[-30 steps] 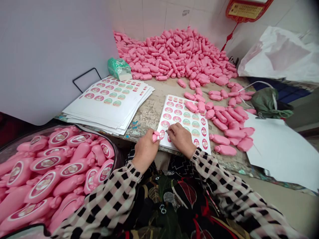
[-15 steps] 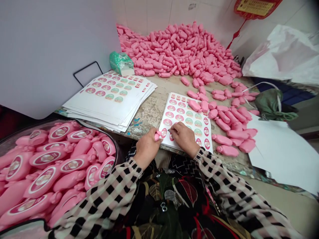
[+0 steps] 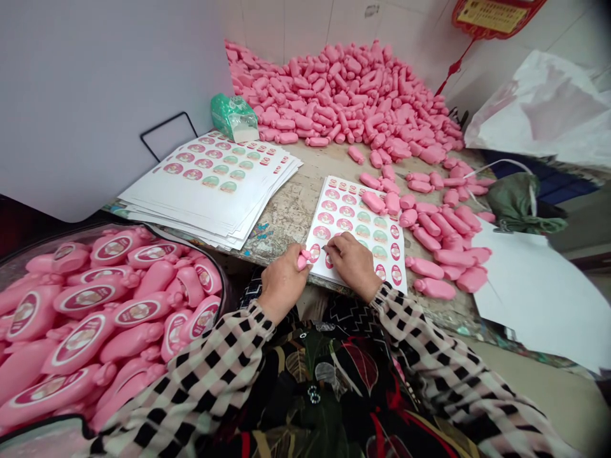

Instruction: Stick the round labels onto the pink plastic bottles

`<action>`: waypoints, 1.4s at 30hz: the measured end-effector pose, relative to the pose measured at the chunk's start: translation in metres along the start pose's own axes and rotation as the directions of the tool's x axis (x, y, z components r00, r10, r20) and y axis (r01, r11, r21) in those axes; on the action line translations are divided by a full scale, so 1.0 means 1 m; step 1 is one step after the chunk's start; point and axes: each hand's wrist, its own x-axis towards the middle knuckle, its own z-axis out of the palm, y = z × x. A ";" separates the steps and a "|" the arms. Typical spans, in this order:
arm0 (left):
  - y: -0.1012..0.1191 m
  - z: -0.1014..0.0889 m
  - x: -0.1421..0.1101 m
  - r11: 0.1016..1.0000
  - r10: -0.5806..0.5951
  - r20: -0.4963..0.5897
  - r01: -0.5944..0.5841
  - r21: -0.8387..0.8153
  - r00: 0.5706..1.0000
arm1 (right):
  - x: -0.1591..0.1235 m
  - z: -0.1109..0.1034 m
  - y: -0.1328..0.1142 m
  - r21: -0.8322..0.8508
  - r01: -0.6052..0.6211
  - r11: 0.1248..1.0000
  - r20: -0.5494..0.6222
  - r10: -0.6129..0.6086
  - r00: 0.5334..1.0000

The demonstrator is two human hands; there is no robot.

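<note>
My left hand [image 3: 282,285] is closed around a small pink plastic bottle [image 3: 304,259] at the table's front edge. Only the bottle's neck end shows past the thumb; the palm and fingers hide the rest. Beside it lies a sheet of printed stickers [image 3: 326,219] with pink and green ovals. My right hand [image 3: 354,262] rests over the sheet's lower part, thumb and forefinger pinched together. A thin dark tip sticks out of that pinch toward the oval sticker nearest the bottle; its kind is unclear.
Loose pink bottles [image 3: 324,95] are heaped at the back and trail down the right side. Labelled bottles [image 3: 86,331] fill a clear-sided bag at lower left. A stack of sticker sheets [image 3: 191,203] lies left, under a green packet [image 3: 233,117]. White paper [image 3: 539,286] lies right.
Both hands stay in nearly the same place and pose. The view has shifted very slightly, and the bottle end in my left hand shows at a slightly different angle.
</note>
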 end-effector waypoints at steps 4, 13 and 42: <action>0.001 -0.001 -0.001 1.000 -0.001 -0.004 0.002 0.031 1.000 | 0.001 -0.001 0.001 0.002 0.034 0.999 0.014 -0.034 0.999; 0.001 -0.002 0.000 0.998 0.005 0.013 -0.006 0.063 1.000 | 0.005 -0.004 0.002 -0.044 0.036 0.998 0.009 -0.036 0.999; 0.001 -0.003 0.000 0.998 0.017 0.011 -0.018 0.063 1.000 | 0.001 -0.005 0.001 0.044 0.051 0.998 0.061 -0.054 0.997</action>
